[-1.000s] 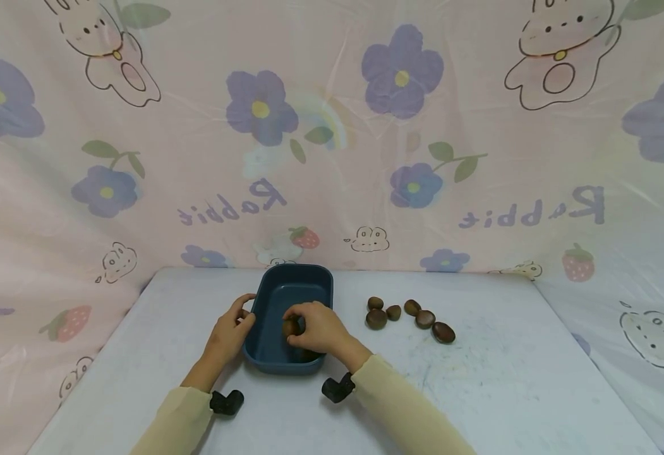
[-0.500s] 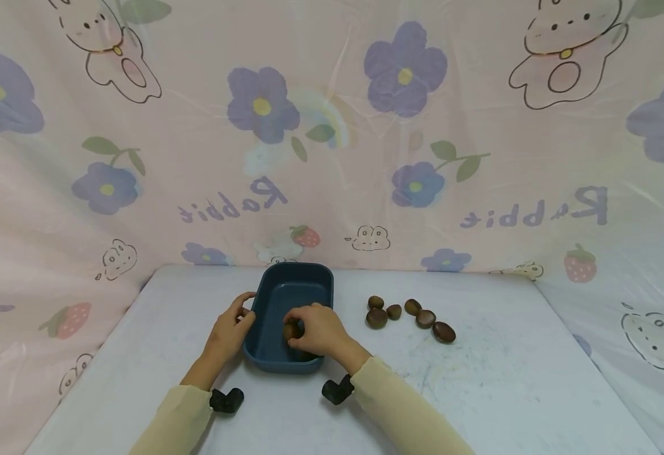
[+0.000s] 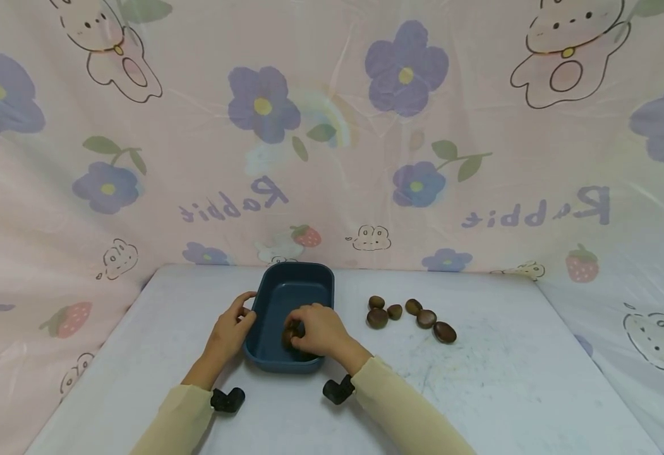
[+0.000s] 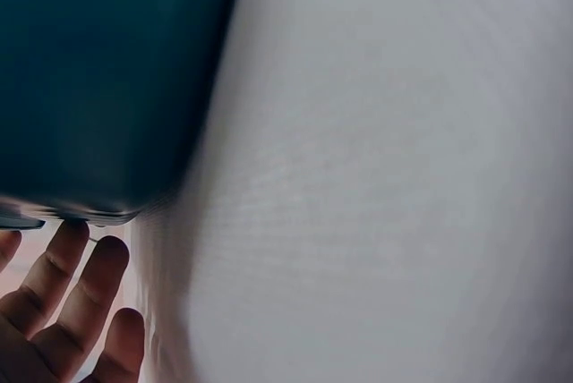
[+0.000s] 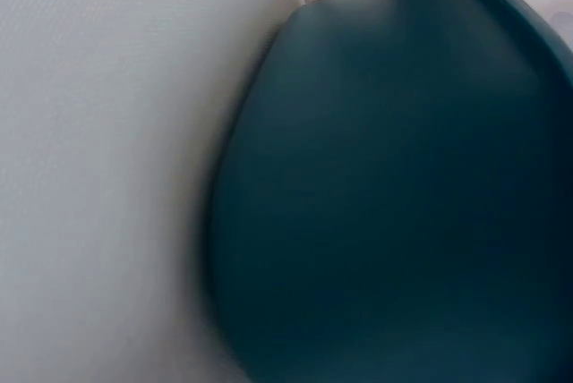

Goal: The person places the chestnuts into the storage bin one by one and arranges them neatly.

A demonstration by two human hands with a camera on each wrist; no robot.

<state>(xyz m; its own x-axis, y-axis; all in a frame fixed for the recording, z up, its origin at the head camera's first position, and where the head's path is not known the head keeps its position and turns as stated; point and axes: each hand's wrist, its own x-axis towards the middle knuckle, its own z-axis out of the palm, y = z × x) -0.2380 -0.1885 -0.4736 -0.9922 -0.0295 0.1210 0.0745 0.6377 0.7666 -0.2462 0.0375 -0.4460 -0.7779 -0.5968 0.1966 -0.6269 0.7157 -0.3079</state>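
Step in hand, as judged: a brown nut (image 3: pixel 289 337), probably a chestnut, is being handled inside the blue container (image 3: pixel 294 296), toward its near end. It is pinched between the curled fingers and thumb of the right hand (image 3: pixel 321 330); whether it touches the container floor cannot be told. The left hand (image 3: pixel 229 335) is loosely spread with nothing grasped, its fingertips laid against the container's left side, apparently as a brace.

Next move, as judged: the pinch needs to be loosened if the nut is to be left there, or raised over the rim if not; the direction of transfer cannot be read.

Appearance: held nut dark brown, rounded, largely hidden by fingers. Better seen are the six loose nuts (image 3: pixel 445 332) on the white surface (image 3: pixel 513 373), right of the container: smooth, glossy, unequal in size, three in a cluster, three in a slanting row.
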